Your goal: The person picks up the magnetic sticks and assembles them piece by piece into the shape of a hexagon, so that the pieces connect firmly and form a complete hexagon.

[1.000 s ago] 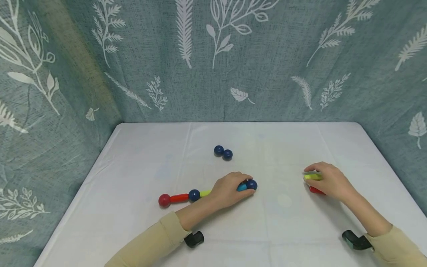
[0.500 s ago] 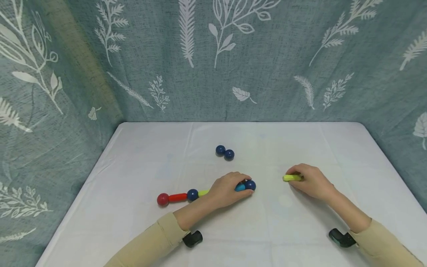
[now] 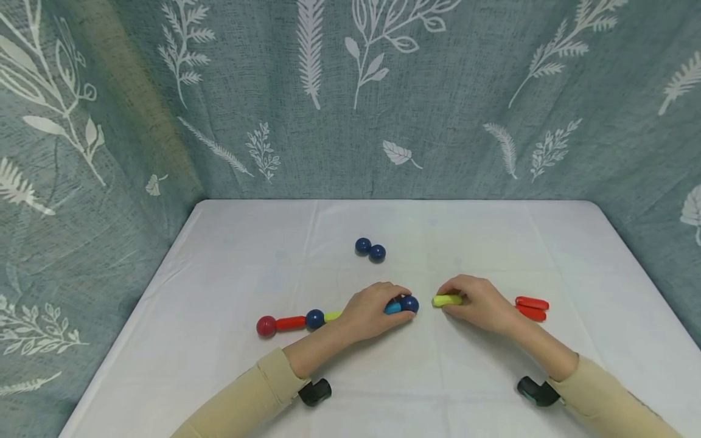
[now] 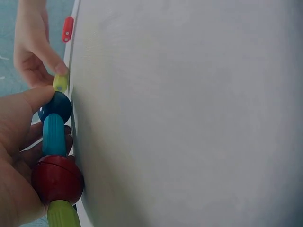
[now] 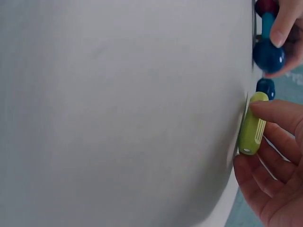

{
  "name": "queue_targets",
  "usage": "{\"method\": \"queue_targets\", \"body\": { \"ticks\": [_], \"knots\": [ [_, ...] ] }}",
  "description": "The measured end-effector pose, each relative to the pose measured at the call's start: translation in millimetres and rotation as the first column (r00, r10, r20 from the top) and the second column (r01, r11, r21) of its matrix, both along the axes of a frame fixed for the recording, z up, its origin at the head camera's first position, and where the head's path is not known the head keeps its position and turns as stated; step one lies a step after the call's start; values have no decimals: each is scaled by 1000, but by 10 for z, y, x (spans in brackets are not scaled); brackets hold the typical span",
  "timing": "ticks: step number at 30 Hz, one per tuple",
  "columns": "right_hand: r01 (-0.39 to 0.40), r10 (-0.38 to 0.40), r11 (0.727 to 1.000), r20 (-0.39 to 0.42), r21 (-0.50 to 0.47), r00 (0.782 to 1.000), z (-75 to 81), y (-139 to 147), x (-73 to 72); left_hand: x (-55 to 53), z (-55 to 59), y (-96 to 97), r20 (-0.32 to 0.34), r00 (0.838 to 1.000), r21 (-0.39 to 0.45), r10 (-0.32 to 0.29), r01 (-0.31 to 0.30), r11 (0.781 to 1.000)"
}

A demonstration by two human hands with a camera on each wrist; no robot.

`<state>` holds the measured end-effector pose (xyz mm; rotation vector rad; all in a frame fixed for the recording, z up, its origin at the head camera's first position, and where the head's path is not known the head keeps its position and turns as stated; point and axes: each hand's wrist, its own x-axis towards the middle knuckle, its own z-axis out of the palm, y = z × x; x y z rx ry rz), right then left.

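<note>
A chain of toy balls and rods lies across the table, starting with a red ball (image 3: 266, 326), a red rod (image 3: 291, 323), a dark blue ball (image 3: 314, 319) and a yellow-green rod (image 3: 331, 316). The left wrist view shows the chain's other end: a second red ball (image 4: 57, 179), a light blue rod (image 4: 53, 135) and a dark blue end ball (image 4: 55, 107). My left hand (image 3: 372, 313) arches over this part, thumb and fingers gripping the end ball. My right hand (image 3: 482, 306) pinches a loose yellow-green rod (image 3: 446, 300), its tip pointing at that ball, a short gap apart.
Two dark blue balls (image 3: 370, 250) sit together farther back on the white-covered table (image 3: 274, 243). Two red rods (image 3: 532, 308) lie side by side to the right. A leaf-patterned curtain (image 3: 438, 121) hangs along the back and sides.
My right hand has carried the yellow-green rod leftward from beside the red rods to near the chain's end ball, uncovering the red rods. My left hand has kept its grip in place.
</note>
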<state>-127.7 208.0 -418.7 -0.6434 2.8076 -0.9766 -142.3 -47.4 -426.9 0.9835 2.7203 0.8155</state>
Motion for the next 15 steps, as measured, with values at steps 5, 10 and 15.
{"method": "queue_targets", "body": {
  "ticks": [5, 10, 15],
  "knots": [
    [-59, 59, 998, -5, -35, 998, 9, -111, -4, -2, -16, -15, -12, 1000, 9, -7, 7, 1000],
    [-89, 89, 995, -2, -48, 996, 11, -190, -21, -1, -23, -26, -17, 1000, 19, -15, 16, 1000],
    [-103, 102, 994, -11, -43, 995, 8, -239, -29, 6, -15, -42, -19, 1000, 33, -17, 17, 999]
  ]
}}
